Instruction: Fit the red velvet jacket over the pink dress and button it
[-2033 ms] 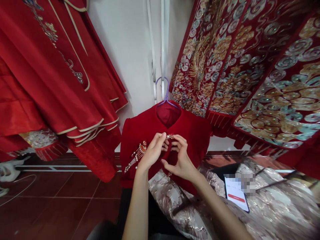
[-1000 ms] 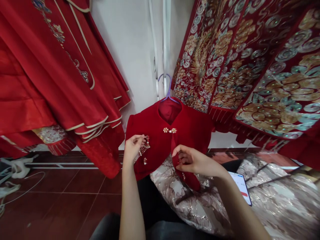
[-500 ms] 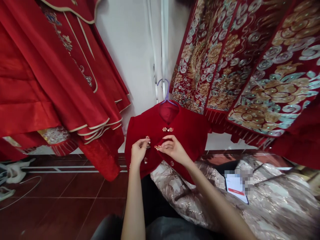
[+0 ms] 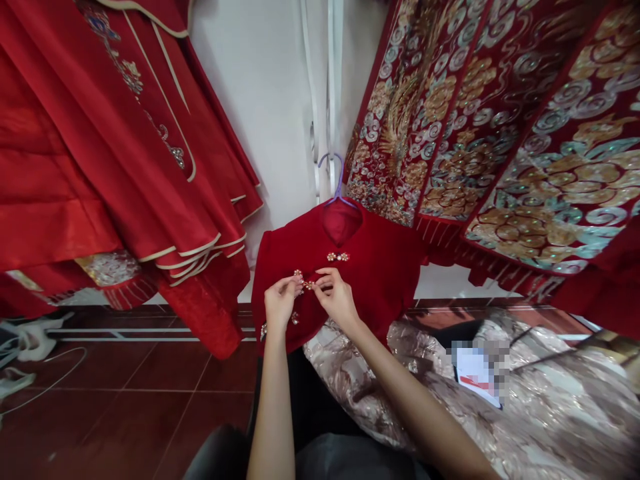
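Observation:
A red jacket [image 4: 385, 253] hangs in front of me on a purple hanger [image 4: 339, 175]. Its top frog button [image 4: 339, 257], gold with a pearl-like bead, joins the two fronts below the neckline. My left hand [image 4: 281, 300] pinches a beaded frog button on the left front. Close beside it, my right hand [image 4: 338, 297] pinches the beaded end of the right front's fastening [image 4: 309, 285]; the two pieces almost meet, and whether they touch is hard to tell. Lower down, another beaded fastening [image 4: 295, 319] shows on the left front.
Red garments [image 4: 200, 200] with pale piping hang at the left. An embroidered red garment [image 4: 500, 133] hangs at the right. Shiny patterned fabric [image 4: 560, 393] spreads over the lower right with a phone [image 4: 475, 377] on it. Pale shoes [image 4: 35, 340] stand at the far left.
My right hand has moved left with the right front's fastening, closing the gap to my left hand. My left hand stays nearly in place, still pinching.

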Motion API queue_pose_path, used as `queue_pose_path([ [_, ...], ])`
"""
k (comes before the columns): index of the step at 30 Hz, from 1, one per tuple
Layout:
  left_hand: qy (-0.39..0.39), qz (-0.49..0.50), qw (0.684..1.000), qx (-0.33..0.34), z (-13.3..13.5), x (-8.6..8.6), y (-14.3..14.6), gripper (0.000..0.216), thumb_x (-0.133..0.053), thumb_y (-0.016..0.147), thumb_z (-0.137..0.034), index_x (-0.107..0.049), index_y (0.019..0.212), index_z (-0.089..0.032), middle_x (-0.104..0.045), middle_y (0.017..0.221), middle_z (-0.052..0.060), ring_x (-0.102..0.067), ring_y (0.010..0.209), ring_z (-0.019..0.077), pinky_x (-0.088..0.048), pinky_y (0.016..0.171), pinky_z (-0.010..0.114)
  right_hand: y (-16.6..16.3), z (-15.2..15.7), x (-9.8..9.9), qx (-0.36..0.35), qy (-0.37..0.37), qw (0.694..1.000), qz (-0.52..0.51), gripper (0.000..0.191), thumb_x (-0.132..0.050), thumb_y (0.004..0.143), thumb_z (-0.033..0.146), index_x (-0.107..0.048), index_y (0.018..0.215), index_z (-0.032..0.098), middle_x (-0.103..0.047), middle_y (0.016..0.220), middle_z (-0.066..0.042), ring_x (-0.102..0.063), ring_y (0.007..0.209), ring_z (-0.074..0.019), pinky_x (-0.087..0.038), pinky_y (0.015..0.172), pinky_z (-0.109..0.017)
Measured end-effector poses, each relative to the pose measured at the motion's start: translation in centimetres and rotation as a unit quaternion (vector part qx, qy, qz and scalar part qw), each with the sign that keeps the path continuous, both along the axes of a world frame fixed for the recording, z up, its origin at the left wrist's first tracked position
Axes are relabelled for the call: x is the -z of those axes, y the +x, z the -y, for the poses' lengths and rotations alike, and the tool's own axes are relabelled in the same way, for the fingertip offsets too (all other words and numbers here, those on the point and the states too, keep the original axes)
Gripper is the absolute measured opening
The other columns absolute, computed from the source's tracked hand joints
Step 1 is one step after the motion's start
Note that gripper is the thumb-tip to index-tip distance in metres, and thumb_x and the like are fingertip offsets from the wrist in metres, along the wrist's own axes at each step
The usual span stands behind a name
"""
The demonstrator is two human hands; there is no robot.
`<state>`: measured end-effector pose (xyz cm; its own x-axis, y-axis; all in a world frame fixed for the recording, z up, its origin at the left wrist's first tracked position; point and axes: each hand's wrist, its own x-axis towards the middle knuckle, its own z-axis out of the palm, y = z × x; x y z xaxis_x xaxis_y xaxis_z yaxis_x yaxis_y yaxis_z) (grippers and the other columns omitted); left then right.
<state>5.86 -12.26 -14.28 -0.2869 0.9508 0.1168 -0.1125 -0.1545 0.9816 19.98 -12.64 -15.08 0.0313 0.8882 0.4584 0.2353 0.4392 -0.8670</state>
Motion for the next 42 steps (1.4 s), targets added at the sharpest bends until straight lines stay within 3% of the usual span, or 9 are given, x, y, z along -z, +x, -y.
queue_pose_path([
  [7, 0.011, -0.053, 0.998, 0.029, 0.6, -0.3, -0.4, 0.034, -0.074, 0.065, -0.034, -0.072, 0.088, -0.01, -0.074, 0.094, 0.013, -0.07, 0.084, 0.0208, -0.054, 0.086, 0.036, -0.5, -0.2, 0.0, 0.012, 0.0, 1.0, -0.005, 0.029, -0.055, 0.08, 0.027, -0.053, 0.108, 0.019, -0.065, 0.084, -0.003, -0.065, 0.076, -0.0159, -0.057, 0.065, -0.028],
  [16, 0.037, -0.108, 0.993, -0.003, 0.3, 0.2, -0.4, 0.029, -0.074, 0.064, -0.027, -0.073, 0.087, -0.01, -0.075, 0.088, 0.012, -0.071, 0.081, 0.0217, -0.055, 0.085, 0.037, -1.2, 0.0, -0.5, 0.02, 0.015, 0.999, -0.04, 0.029, -0.058, 0.083, 0.038, -0.058, 0.105, 0.019, -0.065, 0.082, -0.003, -0.065, 0.078, -0.0152, -0.057, 0.071, -0.028],
  [21, 0.036, -0.129, 0.991, -0.022, 0.4, 0.2, -0.3, 0.025, -0.072, 0.067, -0.028, -0.074, 0.086, -0.012, -0.075, 0.085, 0.01, -0.071, 0.077, 0.0212, -0.056, 0.081, 0.036, -1.2, -0.3, -0.6, 0.013, 0.012, 0.998, -0.053, 0.025, -0.058, 0.083, 0.036, -0.06, 0.101, 0.018, -0.066, 0.083, -0.003, -0.065, 0.078, -0.0147, -0.057, 0.073, -0.028],
  [28, 0.043, -0.112, 0.993, 0.002, 0.5, -0.4, 0.1, 0.03, -0.077, 0.061, -0.027, -0.073, 0.086, -0.011, -0.075, 0.084, 0.012, -0.071, 0.08, 0.0224, -0.055, 0.083, 0.037, -0.9, 0.0, -0.5, 0.007, 0.019, 0.998, -0.062, 0.024, -0.058, 0.083, 0.037, -0.06, 0.099, 0.019, -0.067, 0.087, -0.004, -0.065, 0.08, -0.015, -0.058, 0.073, -0.029],
  [37, 0.054, -0.143, 0.988, 0.009, 0.5, -0.2, -0.6, 0.024, -0.074, 0.064, -0.029, -0.072, 0.081, -0.013, -0.074, 0.083, 0.01, -0.07, 0.077, 0.0212, -0.055, 0.079, 0.035, -0.8, -0.4, -0.8, -0.009, 0.051, 0.999, -0.011, 0.021, -0.055, 0.085, 0.032, -0.061, 0.101, 0.02, -0.064, 0.088, -0.004, -0.063, 0.08, -0.0141, -0.058, 0.074, -0.028],
  [42, 0.075, -0.161, 0.983, 0.035, 1.3, 0.0, -1.0, 0.022, -0.066, 0.073, -0.029, -0.068, 0.09, -0.015, -0.072, 0.091, 0.009, -0.068, 0.084, 0.0193, -0.053, 0.082, 0.033, 0.9, 0.2, -1.1, -0.081, 0.007, 0.997, 0.004, 0.023, -0.05, 0.089, 0.034, -0.061, 0.105, 0.022, -0.068, 0.096, -0.005, -0.066, 0.088, -0.0156, -0.058, 0.073, -0.028],
])
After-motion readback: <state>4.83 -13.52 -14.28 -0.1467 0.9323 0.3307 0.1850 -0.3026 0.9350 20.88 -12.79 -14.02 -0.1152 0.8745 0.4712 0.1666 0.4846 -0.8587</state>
